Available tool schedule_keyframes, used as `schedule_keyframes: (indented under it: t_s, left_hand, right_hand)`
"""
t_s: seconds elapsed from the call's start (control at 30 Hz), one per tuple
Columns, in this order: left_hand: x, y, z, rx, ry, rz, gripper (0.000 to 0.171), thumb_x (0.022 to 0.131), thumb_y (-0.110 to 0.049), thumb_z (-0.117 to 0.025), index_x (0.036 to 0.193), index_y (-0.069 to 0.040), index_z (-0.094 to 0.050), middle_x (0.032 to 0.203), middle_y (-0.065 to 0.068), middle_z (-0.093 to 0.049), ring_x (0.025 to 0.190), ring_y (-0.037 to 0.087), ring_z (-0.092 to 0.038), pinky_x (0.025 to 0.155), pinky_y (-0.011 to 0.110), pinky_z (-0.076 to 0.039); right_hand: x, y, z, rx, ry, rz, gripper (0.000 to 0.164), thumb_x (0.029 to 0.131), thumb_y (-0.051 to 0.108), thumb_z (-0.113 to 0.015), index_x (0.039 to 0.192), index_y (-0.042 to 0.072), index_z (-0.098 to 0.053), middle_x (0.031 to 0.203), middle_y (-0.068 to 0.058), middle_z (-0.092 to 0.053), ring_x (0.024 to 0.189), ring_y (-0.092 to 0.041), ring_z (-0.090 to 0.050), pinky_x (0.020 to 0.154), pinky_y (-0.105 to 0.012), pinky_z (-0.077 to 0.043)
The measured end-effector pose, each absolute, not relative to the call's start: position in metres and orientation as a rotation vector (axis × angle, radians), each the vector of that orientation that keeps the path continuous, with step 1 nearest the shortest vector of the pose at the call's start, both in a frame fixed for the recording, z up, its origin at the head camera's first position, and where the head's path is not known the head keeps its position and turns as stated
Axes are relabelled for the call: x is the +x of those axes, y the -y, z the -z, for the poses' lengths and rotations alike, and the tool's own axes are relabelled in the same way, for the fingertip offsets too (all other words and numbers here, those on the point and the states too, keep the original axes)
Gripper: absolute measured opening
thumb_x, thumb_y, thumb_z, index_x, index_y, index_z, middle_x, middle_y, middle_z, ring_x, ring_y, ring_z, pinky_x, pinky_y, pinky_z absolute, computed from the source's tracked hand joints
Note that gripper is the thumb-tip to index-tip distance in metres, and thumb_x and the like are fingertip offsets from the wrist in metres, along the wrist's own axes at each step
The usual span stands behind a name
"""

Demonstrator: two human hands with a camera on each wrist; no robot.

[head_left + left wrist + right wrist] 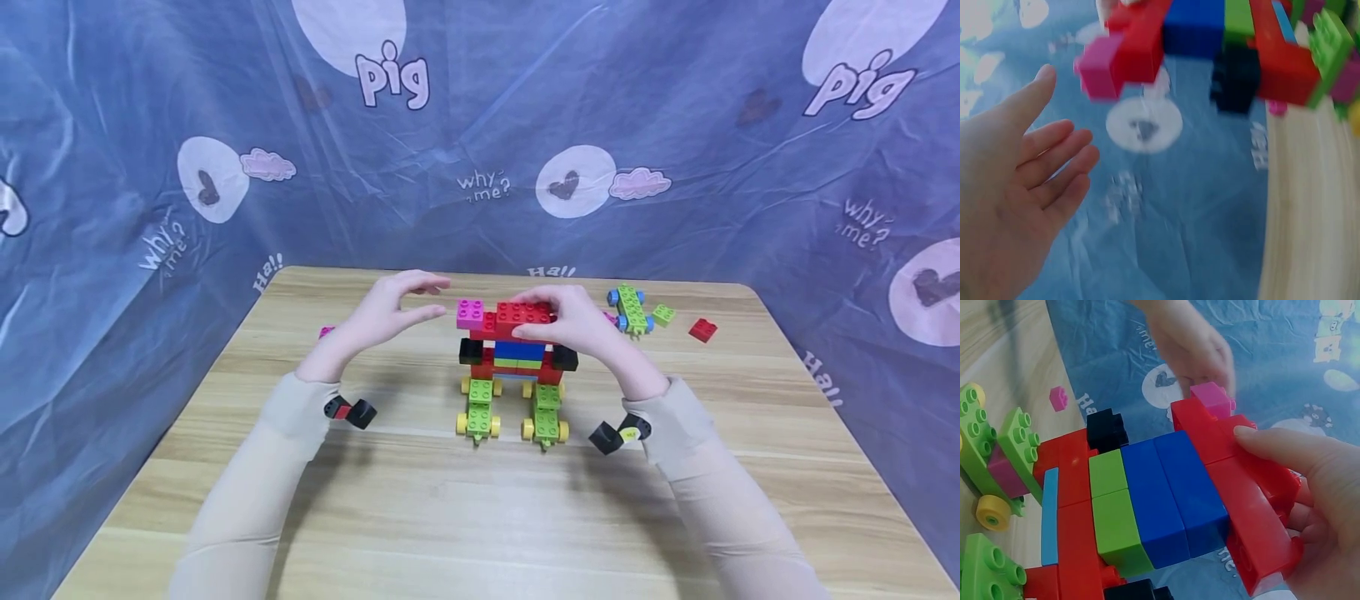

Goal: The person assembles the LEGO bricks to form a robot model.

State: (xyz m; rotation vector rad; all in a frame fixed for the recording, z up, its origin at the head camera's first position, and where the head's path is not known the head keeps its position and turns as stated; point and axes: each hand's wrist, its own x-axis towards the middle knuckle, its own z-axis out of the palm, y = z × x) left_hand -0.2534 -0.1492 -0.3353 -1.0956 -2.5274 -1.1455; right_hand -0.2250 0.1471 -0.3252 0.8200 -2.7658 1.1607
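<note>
A toy-brick figure (517, 353) stands upright on two green wheeled bases with yellow wheels. Blue and lime bricks make up its middle, black bricks jut out at both sides, and red bricks cross the top. My right hand (566, 319) grips the red brick (522, 312) on top, thumb on the near face in the right wrist view. A pink brick (470, 314) sits at the top left end of the figure. Left of it, my left hand (393, 308) is held in the air, fingers extended and apart from the bricks. Its palm (1022, 206) holds nothing in the left wrist view.
Behind and right of the figure lie a green wheeled base (632, 310) with blue wheels, a small green brick (663, 314) and a red brick (703, 330). A pink brick (326, 332) is partly hidden by the left forearm. A blue printed cloth (480, 225) hangs behind the wooden table (465, 517).
</note>
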Motion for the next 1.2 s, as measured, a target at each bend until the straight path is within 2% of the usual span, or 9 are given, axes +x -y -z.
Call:
schedule_keyframes:
  t_s: [0.23, 0.4, 0.63, 0.8, 0.93, 1.07, 1.2]
  left_hand:
    - [-0.266, 0.191, 0.358, -0.887, 2.556, 1.174, 0.04, 0.089, -0.013, -0.068, 0.126, -0.001, -0.061, 0.126, 0.017, -0.063, 0.114, 0.032, -0.058, 0.102, 0.045, -0.043]
    - [-0.273, 0.215, 0.376, -0.801, 2.547, 1.181, 0.042, 0.087, -0.009, -0.069, 0.126, 0.003, -0.059, 0.126, 0.021, -0.061, 0.116, 0.035, -0.056, 0.102, 0.049, -0.042]
    - [-0.284, 0.248, 0.402, -0.686, 2.584, 1.2, 0.046, 0.087, -0.007, -0.069, 0.13, 0.003, -0.055, 0.13, 0.023, -0.058, 0.122, 0.037, -0.05, 0.106, 0.053, -0.036]
    - [-0.29, 0.269, 0.418, -0.596, 2.632, 1.229, 0.05, 0.088, -0.004, -0.067, 0.133, 0.007, -0.05, 0.135, 0.028, -0.051, 0.127, 0.042, -0.044, 0.108, 0.057, -0.031]
    - [-0.293, 0.283, 0.429, -0.534, 2.725, 1.203, 0.055, 0.089, -0.006, -0.066, 0.137, 0.008, -0.045, 0.141, 0.029, -0.044, 0.132, 0.044, -0.038, 0.109, 0.058, -0.029]
    - [-0.295, 0.296, 0.438, -0.465, 2.816, 1.205, 0.061, 0.09, -0.01, -0.067, 0.142, 0.005, -0.039, 0.146, 0.03, -0.037, 0.136, 0.047, -0.031, 0.111, 0.06, -0.026]
    - [-0.297, 0.305, 0.445, -0.437, 2.879, 1.231, 0.069, 0.088, -0.01, -0.069, 0.146, 0.004, -0.034, 0.148, 0.033, -0.031, 0.135, 0.051, -0.03, 0.112, 0.059, -0.025]
  right_hand:
    - [-0.226, -0.146, 0.322, 0.906, 2.747, -1.115, 0.05, 0.078, 0.02, -0.08, 0.122, 0.002, -0.064, 0.118, -0.013, -0.068, 0.104, -0.025, -0.064, 0.09, -0.042, -0.053]
    - [-0.226, -0.142, 0.317, 0.925, 2.754, -1.143, 0.049, 0.08, 0.021, -0.078, 0.123, 0.003, -0.063, 0.12, -0.013, -0.067, 0.112, -0.027, -0.063, 0.097, -0.044, -0.05]
    - [-0.229, -0.131, 0.309, 0.926, 2.746, -1.175, 0.042, 0.084, 0.019, -0.074, 0.122, 0.006, -0.064, 0.119, -0.012, -0.067, 0.109, -0.026, -0.063, 0.097, -0.044, -0.05]
    - [-0.231, -0.123, 0.307, 0.939, 2.74, -1.189, 0.037, 0.086, 0.019, -0.073, 0.12, 0.006, -0.066, 0.118, -0.011, -0.068, 0.108, -0.024, -0.064, 0.097, -0.042, -0.051]
    - [-0.233, -0.117, 0.307, 0.928, 2.773, -1.186, 0.038, 0.086, 0.023, -0.073, 0.12, 0.006, -0.066, 0.118, -0.011, -0.068, 0.108, -0.025, -0.063, 0.096, -0.041, -0.051]
    - [-0.234, -0.112, 0.309, 0.922, 2.815, -1.153, 0.041, 0.085, 0.026, -0.073, 0.121, 0.007, -0.066, 0.119, -0.01, -0.068, 0.108, -0.026, -0.063, 0.095, -0.041, -0.051]
    - [-0.234, -0.109, 0.312, 0.922, 2.837, -1.091, 0.046, 0.084, 0.03, -0.074, 0.123, 0.008, -0.065, 0.119, -0.01, -0.068, 0.108, -0.024, -0.063, 0.093, -0.04, -0.052]
